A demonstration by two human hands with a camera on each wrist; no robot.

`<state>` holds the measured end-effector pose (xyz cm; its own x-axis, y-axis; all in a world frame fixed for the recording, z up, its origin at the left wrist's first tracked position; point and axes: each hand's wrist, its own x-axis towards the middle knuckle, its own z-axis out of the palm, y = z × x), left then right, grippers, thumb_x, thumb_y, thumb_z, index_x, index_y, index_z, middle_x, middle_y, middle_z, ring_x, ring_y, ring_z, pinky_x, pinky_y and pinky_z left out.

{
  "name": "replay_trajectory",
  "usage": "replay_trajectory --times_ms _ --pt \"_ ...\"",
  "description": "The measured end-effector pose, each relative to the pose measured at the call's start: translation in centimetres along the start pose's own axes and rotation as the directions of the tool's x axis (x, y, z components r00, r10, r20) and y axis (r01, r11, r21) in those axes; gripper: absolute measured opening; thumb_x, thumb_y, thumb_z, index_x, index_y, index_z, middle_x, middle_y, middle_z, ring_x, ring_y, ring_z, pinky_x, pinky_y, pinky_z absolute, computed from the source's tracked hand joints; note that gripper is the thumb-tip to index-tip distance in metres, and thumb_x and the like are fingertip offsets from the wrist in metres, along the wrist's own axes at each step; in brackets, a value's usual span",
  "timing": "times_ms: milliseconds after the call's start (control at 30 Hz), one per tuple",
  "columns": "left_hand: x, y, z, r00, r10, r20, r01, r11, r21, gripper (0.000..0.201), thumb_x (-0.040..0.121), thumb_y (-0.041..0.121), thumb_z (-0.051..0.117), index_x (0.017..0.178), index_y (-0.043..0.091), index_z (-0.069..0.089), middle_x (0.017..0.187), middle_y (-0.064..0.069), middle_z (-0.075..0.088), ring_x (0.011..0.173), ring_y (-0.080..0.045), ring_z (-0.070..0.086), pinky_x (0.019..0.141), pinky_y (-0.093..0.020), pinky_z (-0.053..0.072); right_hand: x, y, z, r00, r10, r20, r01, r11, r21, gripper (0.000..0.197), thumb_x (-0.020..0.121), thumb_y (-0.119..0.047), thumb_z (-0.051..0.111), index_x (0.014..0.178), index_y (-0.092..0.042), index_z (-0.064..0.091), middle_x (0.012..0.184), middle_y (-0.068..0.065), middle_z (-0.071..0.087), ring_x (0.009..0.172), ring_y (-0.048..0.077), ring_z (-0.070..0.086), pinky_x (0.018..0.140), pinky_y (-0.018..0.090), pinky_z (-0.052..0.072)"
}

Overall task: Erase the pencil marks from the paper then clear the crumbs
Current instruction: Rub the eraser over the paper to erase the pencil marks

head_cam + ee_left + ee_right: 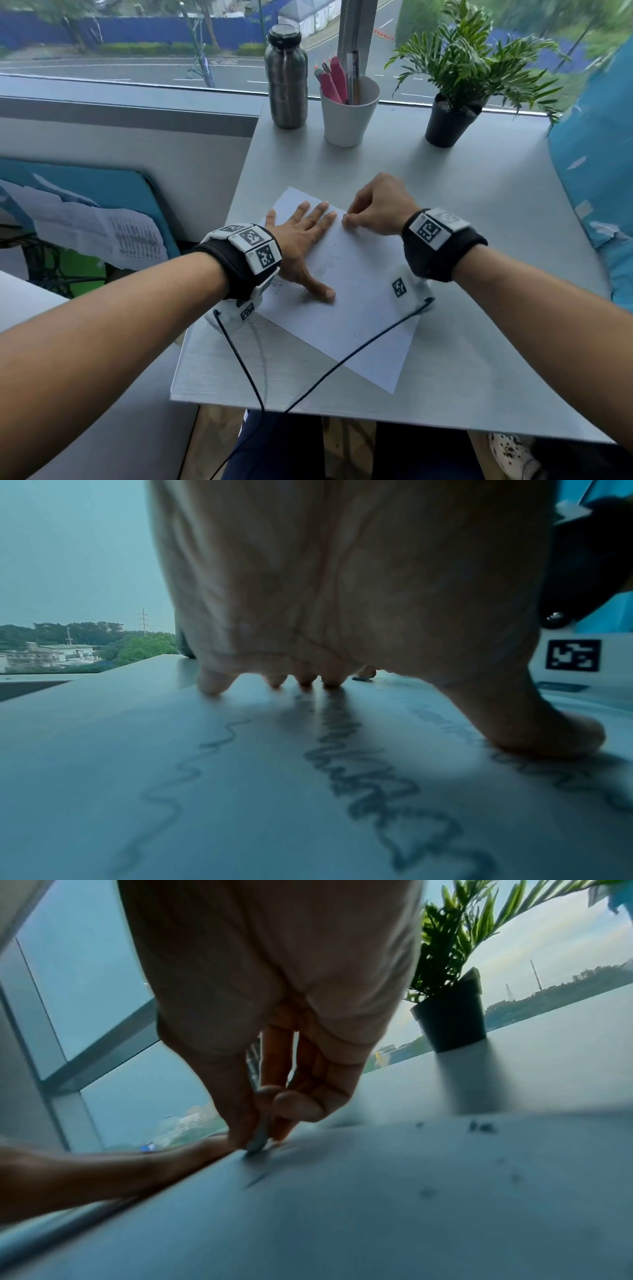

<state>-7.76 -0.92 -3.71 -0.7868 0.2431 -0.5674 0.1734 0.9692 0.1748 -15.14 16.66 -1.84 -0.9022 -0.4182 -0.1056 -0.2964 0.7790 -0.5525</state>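
Hands first: the right hand pinches a small grey eraser between thumb and fingers, its tip pressed to the paper near the sheet's far edge. The left hand lies flat and spread on the sheet's left part, fingers straight, thumb pressing down nearer the person; its fingertips sit just beside the eraser.

Paper lies skewed on the worktop, its long axis running from far left to near right. Pencil marks show plainly in the left wrist view as wavy scribbled lines, running under the left palm and out toward the near end of the sheet. They therefore lie on the near side of the eraser, and partly beneath the holding hand.

Judgement: the right hand, already armed, is the one to work nearward along the lines; the left would have to shift to uncover the marks it hides.

Crumbs are scattered on the sheet right of the eraser; clearing is not yet done.
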Motion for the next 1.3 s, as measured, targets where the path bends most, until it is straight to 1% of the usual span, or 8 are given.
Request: replay_trajectory --times_ms 133,400,500,633,800,967,1100,1300 --pt "0.0 -0.2 0.1 1.000 0.008 -0.005 -0.008 1.000 -0.002 0.149 0.047 0.091 0.064 0.148 0.032 -0.029 0.154 0.016 -0.037 0.143 -0.013 -0.033 0.114 -0.064 -0.012 -1.2 -0.9 1.2 0.987 -0.100 0.126 0.105 0.994 -0.033 0.009 0.068 -0.022 0.081 0.073 -0.015 0.079 0.066 -0.001 0.072 0.053 0.001 0.057 0.059 0.019 0.051" --pt "-0.1 -0.2 0.0 1.000 0.007 -0.004 -0.007 1.000 -0.003 0.148 0.048 0.090 0.064 0.148 0.033 -0.029 0.154 0.016 -0.037 0.143 -0.013 -0.034 0.114 -0.064 -0.011 -1.0 -0.9 0.9 0.986 -0.084 0.142 0.086 0.996 -0.013 0.010 0.067 -0.023 0.082 0.075 -0.016 0.079 0.068 -0.003 0.072 0.056 0.001 0.059 0.058 0.015 0.049" --pt "-0.1 0.0 0.1 1.000 0.005 -0.002 -0.005 1.000 -0.012 0.148 0.048 0.090 0.065 0.150 0.033 -0.027 0.154 0.017 -0.037 0.143 -0.013 -0.033 0.114 -0.065 -0.010 0.4 0.3 -0.3 0.999 0.024 0.025 -0.024 0.999 0.033 0.012 0.069 -0.023 0.082 0.077 -0.014 0.080 0.069 -0.001 0.072 0.054 0.001 0.057 0.063 0.021 0.051" --pt "-0.2 -0.1 0.1 1.000 0.005 -0.008 -0.005 1.000 -0.013 0.148 0.048 0.089 0.066 0.149 0.033 -0.028 0.154 0.017 -0.037 0.143 -0.013 -0.034 0.114 -0.065 -0.011 -1.3 -0.7 1.0 0.991 -0.077 0.109 0.080 0.996 -0.026 0.011 0.069 -0.022 0.081 0.077 -0.015 0.079 0.071 -0.001 0.074 0.064 0.007 0.064 0.060 0.016 0.050" --pt "-0.4 0.2 0.0 1.000 0.006 -0.015 -0.006 1.000 -0.011 0.147 0.050 0.087 0.067 0.150 0.033 -0.026 0.155 0.016 -0.035 0.144 -0.013 -0.032 0.113 -0.066 -0.010 0.3 1.8 -1.8 0.994 0.081 -0.071 -0.081 0.997 0.012 0.010 0.068 -0.021 0.081 0.076 -0.015 0.080 0.072 0.001 0.075 0.056 -0.001 0.058 0.051 0.006 0.039" --pt "-0.7 0.1 0.1 0.999 0.023 -0.039 -0.024 0.999 -0.030 0.145 0.052 0.086 0.068 0.152 0.032 -0.023 0.157 0.014 -0.032 0.145 -0.013 -0.030 0.115 -0.064 -0.009 -2.3 2.4 -1.4 0.998 0.058 -0.005 -0.058 0.998 0.034 0.007 0.070 -0.019 0.083 0.071 -0.014 0.078 0.065 -0.001 0.071 0.052 0.001 0.057 0.046 0.007 0.039" --pt "-1.6 -0.2 0.1 0.989 0.097 -0.112 -0.093 0.995 0.045 0.140 0.055 0.085 0.067 0.156 0.025 -0.010 0.162 0.006 -0.021 0.150 -0.014 -0.016 0.122 -0.050 0.001 -2.5 3.7 -1.4 0.997 0.080 -0.007 -0.080 0.996 0.035 0.006 0.070 -0.021 0.082 0.070 -0.016 0.078 0.065 -0.001 0.072 0.057 0.003 0.059 0.052 0.009 0.040" --pt "-2.3 -1.9 1.6 0.989 0.141 -0.045 -0.139 0.990 0.035 0.152 0.041 0.090 0.068 0.149 0.040 -0.026 0.154 0.013 -0.038 0.141 -0.009 -0.035 0.118 -0.052 -0.015 -2.1 1.8 -1.5 0.999 -0.013 0.052 0.017 0.996 -0.086 0.006 0.072 -0.020 0.082 0.074 -0.015 0.079 0.068 -0.003 0.071 0.064 0.006 0.064 0.059 0.016 0.051"
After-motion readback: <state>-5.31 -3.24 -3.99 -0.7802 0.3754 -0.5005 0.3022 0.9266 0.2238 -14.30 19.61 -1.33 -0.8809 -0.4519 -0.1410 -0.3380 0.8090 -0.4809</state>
